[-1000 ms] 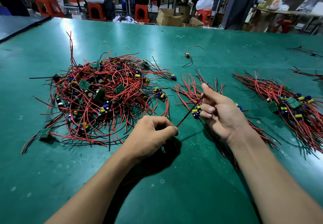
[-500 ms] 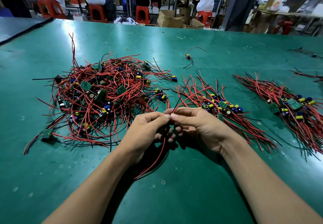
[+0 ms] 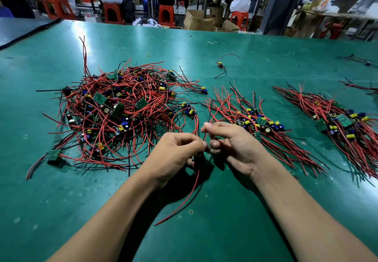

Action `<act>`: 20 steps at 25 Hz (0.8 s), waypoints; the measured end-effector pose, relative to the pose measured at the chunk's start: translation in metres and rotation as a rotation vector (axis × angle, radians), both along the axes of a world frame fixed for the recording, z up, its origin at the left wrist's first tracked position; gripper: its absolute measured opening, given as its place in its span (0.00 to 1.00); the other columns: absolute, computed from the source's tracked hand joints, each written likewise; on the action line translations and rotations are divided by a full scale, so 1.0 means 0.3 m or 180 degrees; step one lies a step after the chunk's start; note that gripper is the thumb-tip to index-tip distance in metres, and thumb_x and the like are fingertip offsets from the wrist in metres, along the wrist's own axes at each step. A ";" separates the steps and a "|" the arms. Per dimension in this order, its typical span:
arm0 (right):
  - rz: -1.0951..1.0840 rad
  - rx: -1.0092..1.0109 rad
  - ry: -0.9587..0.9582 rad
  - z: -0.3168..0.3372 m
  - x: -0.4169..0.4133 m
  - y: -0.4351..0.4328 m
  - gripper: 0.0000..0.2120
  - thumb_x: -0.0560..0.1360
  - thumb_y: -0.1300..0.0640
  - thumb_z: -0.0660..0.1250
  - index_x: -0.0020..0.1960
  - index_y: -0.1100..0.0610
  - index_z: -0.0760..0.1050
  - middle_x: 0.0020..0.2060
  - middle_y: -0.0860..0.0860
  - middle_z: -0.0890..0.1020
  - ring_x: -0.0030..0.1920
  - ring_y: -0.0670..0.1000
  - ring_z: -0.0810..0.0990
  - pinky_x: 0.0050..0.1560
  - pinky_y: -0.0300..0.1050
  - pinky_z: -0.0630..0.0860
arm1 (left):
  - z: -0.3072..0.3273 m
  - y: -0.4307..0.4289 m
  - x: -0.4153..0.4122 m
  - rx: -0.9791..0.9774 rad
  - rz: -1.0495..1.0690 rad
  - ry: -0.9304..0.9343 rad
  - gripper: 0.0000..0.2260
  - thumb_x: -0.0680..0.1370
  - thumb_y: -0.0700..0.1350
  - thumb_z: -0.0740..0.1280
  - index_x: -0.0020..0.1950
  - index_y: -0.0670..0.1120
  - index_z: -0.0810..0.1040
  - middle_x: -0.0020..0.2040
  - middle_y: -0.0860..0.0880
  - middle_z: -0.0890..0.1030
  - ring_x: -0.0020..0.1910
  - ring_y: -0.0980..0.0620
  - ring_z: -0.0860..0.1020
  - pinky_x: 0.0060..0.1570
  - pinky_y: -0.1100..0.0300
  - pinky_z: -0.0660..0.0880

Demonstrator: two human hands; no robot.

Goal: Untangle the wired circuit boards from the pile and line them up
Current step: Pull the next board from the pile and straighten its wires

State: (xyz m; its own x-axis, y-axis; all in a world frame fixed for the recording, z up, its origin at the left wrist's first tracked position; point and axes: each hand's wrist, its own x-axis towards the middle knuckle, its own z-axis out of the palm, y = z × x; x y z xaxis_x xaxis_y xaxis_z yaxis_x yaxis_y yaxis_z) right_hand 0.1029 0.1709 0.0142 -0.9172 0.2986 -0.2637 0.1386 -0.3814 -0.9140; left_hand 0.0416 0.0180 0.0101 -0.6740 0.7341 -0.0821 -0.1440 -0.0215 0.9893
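A tangled pile of small green circuit boards with red and black wires lies on the green table at the left. Two lined-up rows lie to the right, one in the middle and one further right. My left hand and my right hand meet near the table's front, both pinching one wired board. Its red wires trail down toward me, and another red wire rises past my right thumb. The board itself is mostly hidden between my fingers.
A single wired board lies alone further back, and a small rubber band beyond the pile. More loose wires lie at the far right edge. People sit on orange stools past the table's far edge.
My right hand came back from the middle row to my left hand, and both now hold the same wired piece. Its wires now hang down toward me.
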 end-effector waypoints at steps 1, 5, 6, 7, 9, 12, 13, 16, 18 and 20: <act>-0.0137 0.0059 -0.0023 0.002 0.000 0.006 0.06 0.68 0.56 0.75 0.39 0.58 0.81 0.29 0.48 0.75 0.25 0.44 0.70 0.24 0.35 0.67 | 0.001 0.000 0.003 -0.0125 -0.0024 0.0220 0.07 0.76 0.35 0.68 0.40 0.33 0.80 0.32 0.44 0.76 0.29 0.53 0.73 0.28 0.66 0.72; -0.0690 0.0046 0.0020 0.007 -0.005 0.033 0.06 0.74 0.61 0.72 0.40 0.58 0.76 0.33 0.49 0.80 0.23 0.43 0.68 0.23 0.35 0.65 | 0.010 -0.002 0.012 -0.0488 -0.0141 0.0834 0.07 0.75 0.36 0.70 0.38 0.35 0.80 0.30 0.45 0.77 0.29 0.53 0.73 0.30 0.67 0.70; -0.0825 0.0048 0.0058 0.008 -0.006 0.037 0.07 0.74 0.62 0.72 0.40 0.58 0.75 0.34 0.50 0.80 0.23 0.43 0.68 0.23 0.35 0.65 | 0.012 -0.001 0.014 -0.0528 -0.0134 0.0882 0.07 0.75 0.37 0.70 0.37 0.36 0.80 0.30 0.45 0.77 0.29 0.53 0.72 0.30 0.67 0.69; -0.0934 0.0058 0.0101 0.009 -0.010 0.040 0.07 0.74 0.63 0.72 0.40 0.58 0.75 0.35 0.51 0.79 0.23 0.43 0.68 0.23 0.35 0.65 | 0.013 0.000 0.014 -0.0539 -0.0108 0.0880 0.07 0.75 0.37 0.70 0.37 0.37 0.80 0.30 0.45 0.77 0.29 0.52 0.72 0.29 0.67 0.69; -0.1079 0.0051 0.0202 0.009 -0.016 0.041 0.07 0.74 0.64 0.72 0.41 0.58 0.74 0.36 0.53 0.77 0.22 0.43 0.68 0.22 0.35 0.64 | 0.013 0.001 0.012 -0.0524 -0.0051 0.0834 0.07 0.75 0.36 0.69 0.37 0.37 0.80 0.32 0.42 0.76 0.31 0.51 0.72 0.29 0.68 0.70; -0.1362 0.0000 0.0289 0.013 -0.020 0.052 0.06 0.75 0.65 0.71 0.49 0.60 0.75 0.35 0.53 0.76 0.22 0.43 0.68 0.22 0.34 0.64 | 0.013 0.003 0.011 -0.0545 -0.0040 0.0859 0.07 0.75 0.36 0.69 0.37 0.37 0.81 0.34 0.35 0.76 0.34 0.50 0.72 0.31 0.69 0.70; -0.1452 -0.0014 0.0304 0.014 -0.020 0.056 0.08 0.75 0.65 0.71 0.52 0.61 0.74 0.33 0.51 0.77 0.22 0.43 0.68 0.22 0.35 0.64 | 0.014 0.002 0.010 -0.0560 -0.0045 0.0870 0.07 0.75 0.36 0.69 0.37 0.37 0.81 0.35 0.33 0.77 0.34 0.50 0.73 0.31 0.70 0.70; -0.1540 0.0026 0.0310 0.011 -0.019 0.060 0.09 0.76 0.64 0.71 0.55 0.62 0.75 0.28 0.47 0.77 0.22 0.43 0.68 0.22 0.35 0.64 | 0.017 0.003 0.013 -0.0554 -0.0064 0.0850 0.08 0.75 0.36 0.69 0.36 0.39 0.80 0.36 0.35 0.77 0.34 0.50 0.73 0.30 0.70 0.70; -0.1512 0.0079 0.0319 0.007 -0.021 0.055 0.06 0.77 0.62 0.70 0.52 0.63 0.77 0.28 0.45 0.79 0.22 0.44 0.67 0.22 0.35 0.64 | 0.019 0.004 0.013 -0.0546 -0.0056 0.0819 0.08 0.75 0.36 0.69 0.36 0.39 0.80 0.35 0.37 0.77 0.33 0.50 0.72 0.29 0.69 0.70; -0.1508 0.0090 0.0363 0.001 -0.022 0.053 0.05 0.78 0.62 0.69 0.51 0.63 0.78 0.29 0.45 0.80 0.22 0.44 0.67 0.22 0.36 0.64 | 0.018 0.002 0.012 -0.0542 -0.0042 0.0823 0.08 0.75 0.36 0.69 0.36 0.38 0.80 0.34 0.34 0.76 0.33 0.49 0.72 0.29 0.69 0.70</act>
State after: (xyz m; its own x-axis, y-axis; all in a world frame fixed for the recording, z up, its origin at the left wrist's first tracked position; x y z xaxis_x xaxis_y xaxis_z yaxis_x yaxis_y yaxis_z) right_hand 0.0961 0.1867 0.0146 -0.7014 0.6957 -0.1553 -0.1458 -0.3532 -0.9241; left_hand 0.0451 0.0186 0.0155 -0.6792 0.7332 -0.0319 0.1137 0.1481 0.9824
